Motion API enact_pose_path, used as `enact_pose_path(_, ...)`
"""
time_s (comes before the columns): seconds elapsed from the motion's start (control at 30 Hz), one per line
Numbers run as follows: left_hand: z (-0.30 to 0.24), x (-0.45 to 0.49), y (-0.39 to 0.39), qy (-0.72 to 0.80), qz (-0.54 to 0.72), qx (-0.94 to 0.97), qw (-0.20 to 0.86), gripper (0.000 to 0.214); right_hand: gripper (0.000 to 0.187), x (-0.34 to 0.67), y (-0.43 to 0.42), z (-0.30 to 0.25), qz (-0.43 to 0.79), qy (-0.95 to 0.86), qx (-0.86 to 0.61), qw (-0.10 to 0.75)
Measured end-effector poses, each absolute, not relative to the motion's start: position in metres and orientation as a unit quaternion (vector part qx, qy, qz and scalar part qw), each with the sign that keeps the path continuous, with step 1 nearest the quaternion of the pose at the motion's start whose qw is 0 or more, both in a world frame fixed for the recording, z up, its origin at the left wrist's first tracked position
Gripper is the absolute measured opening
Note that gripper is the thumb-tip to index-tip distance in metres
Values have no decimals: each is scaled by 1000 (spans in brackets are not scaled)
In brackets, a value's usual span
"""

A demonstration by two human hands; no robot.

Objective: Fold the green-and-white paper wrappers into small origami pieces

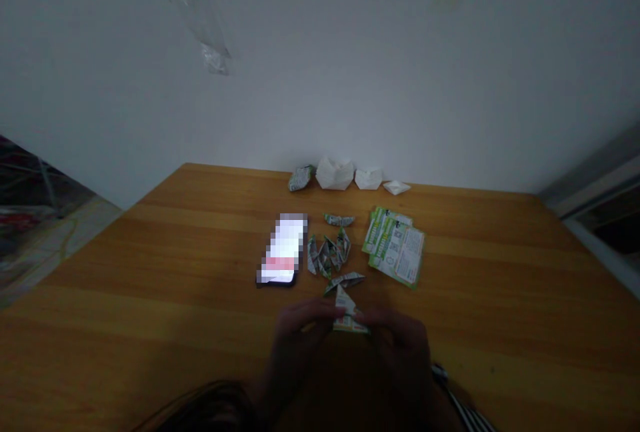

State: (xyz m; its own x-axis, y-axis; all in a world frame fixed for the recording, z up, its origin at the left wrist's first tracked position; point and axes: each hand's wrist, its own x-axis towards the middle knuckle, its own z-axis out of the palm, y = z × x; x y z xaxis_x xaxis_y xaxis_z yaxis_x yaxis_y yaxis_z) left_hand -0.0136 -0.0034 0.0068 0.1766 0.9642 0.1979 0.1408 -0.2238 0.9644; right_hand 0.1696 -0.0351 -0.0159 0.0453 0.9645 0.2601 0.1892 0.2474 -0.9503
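Dark strands of hair show at the bottom edge; past them, the left hand and right hand pinch a folded paper from both sides — fingertips clamped on it — over the wooden table. Just beyond lie small folded pieces, between a phone and overlapping printed sheets.

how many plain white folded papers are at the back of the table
3, left to right: the large white paper, the medium white paper and the small white paper, in a row near the wall. None looks hidden.
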Motion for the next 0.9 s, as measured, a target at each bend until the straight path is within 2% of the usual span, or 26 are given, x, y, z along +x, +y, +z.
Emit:
enact_pose_path(0.2,6,-15,-1,440,463,606,475,11,17,169,-37,-17,365,-554,-533,524)
enact_pose_path(0.37,0,-10,-6,489,441,565,497,6,4,163,-37,-13,390,-509,-566,518)
enact_pose_path(0.43,0,-5,-9,506,438,520,531,2,7,158,-37,-11,416,-483,-575,513)
enact_pose_path(0.57,3,8,-11,493,448,407,625,12,16,147,-35,-12,453,-388,-580,554)
enact_pose_path(0.67,2,11,-9,453,466,349,675,31,29,143,-31,-15,478,-349,-560,579)
enact_pose_path(0.77,0,9,-6,444,453,336,696,46,38,144,-29,-16,494,-354,-556,567)
enact_pose_path(0.9,-1,5,1,467,425,348,693,54,40,149,-27,-15,521,-368,-553,536)
